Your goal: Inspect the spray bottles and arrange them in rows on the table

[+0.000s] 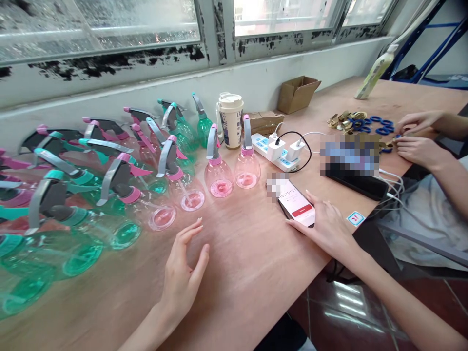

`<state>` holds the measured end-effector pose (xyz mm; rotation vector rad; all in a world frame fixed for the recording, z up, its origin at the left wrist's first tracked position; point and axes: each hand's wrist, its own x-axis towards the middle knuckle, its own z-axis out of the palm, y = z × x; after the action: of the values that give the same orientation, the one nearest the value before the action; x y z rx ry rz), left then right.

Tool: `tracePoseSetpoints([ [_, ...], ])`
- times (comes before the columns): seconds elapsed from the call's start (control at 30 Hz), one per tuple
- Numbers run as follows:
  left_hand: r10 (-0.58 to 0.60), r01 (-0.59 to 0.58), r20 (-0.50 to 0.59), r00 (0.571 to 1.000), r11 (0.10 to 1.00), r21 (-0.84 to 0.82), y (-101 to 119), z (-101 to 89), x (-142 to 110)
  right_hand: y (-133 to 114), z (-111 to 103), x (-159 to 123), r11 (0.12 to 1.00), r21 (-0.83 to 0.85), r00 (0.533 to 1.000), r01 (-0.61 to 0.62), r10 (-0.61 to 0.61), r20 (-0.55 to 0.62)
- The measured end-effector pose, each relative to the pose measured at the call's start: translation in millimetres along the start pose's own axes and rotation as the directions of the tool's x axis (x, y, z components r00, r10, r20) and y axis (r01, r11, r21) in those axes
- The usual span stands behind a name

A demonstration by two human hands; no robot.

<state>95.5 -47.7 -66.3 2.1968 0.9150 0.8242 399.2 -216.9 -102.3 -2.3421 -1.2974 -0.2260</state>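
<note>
My right hand (327,224) grips the near end of a smartphone (296,202), thumb along one edge and fingers along the other. The phone lies on the wooden table with its screen lit, showing a timer and a red button. My left hand (185,273) is over the table with nothing in it, its thumb and fingers apart and slightly curled. Closest to it are clear pink spray bottles (161,209) with grey trigger heads. Green spray bottles (124,234) crowd in among the pink ones on the left.
A lidded cup (231,119), a white power strip (278,152) with plugs and cables, and a cardboard box (298,95) stand near the wall. At right, a co-worker's hands (420,141) handle small parts beside blue rings (383,127) and a black phone (354,180). A tall bottle (376,73) stands behind.
</note>
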Motion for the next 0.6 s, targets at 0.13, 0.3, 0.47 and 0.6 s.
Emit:
tracePoseSetpoints([
  [0.13,0.002,-0.002,0.002,1.0,1.0,0.006,-3.0,1.3,-1.4,13.8,-4.1,5.1,0.999,0.032,0.999,0.032,-0.034,0.041],
  [0.3,0.035,-0.036,0.017,0.999,0.999,0.024,-3.0,3.5,-2.8,28.5,-10.7,8.3,0.996,0.059,0.994,0.061,-0.066,0.09],
  [0.47,0.054,-0.055,0.03,0.998,0.997,0.046,-1.6,3.8,-2.7,30.6,-12.4,6.7,0.996,0.056,0.989,0.069,-0.075,0.124],
  [0.6,0.063,-0.065,0.024,0.998,0.997,0.048,0.4,1.1,-0.1,21.7,-11.7,10.2,0.993,0.07,0.994,0.096,-0.099,0.047],
])
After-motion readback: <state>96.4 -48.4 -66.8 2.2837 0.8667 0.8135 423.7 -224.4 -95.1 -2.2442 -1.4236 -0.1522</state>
